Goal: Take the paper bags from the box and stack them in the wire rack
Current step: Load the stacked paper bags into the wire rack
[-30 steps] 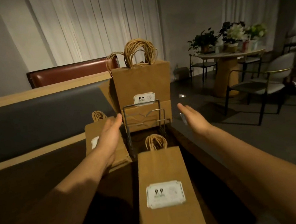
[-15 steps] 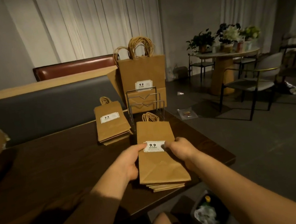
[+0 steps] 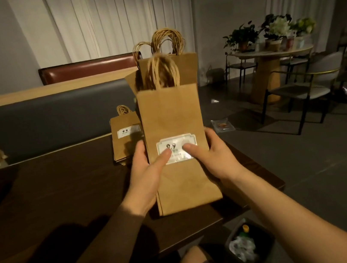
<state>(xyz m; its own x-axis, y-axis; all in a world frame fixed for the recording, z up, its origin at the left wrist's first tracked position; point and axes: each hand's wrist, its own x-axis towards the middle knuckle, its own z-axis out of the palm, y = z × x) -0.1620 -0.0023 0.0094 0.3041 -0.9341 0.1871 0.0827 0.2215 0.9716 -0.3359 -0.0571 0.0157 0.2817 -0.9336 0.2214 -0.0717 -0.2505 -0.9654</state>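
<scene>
**Bundle held upright, rack straight ahead behind it**

A bundle of paper bags (image 3: 177,153) is gripped between both hands, lifted off the table (image 3: 64,192). The left hand (image 3: 150,175) is curled round its left edge and the right hand (image 3: 212,157) round its right edge — both thumbs are pressed on the white label (image 3: 177,147). The long axis of the bundle is almost vertical, handles up and tilted a little away. The wire rack itself is hidden behind the bundle; only the bags already standing there (image 3: 182,62) are seen above it. Both hands are equally near, so a straight push forward and down is probably needed. A second flat pile (image 3: 124,138) lies just left.
</scene>
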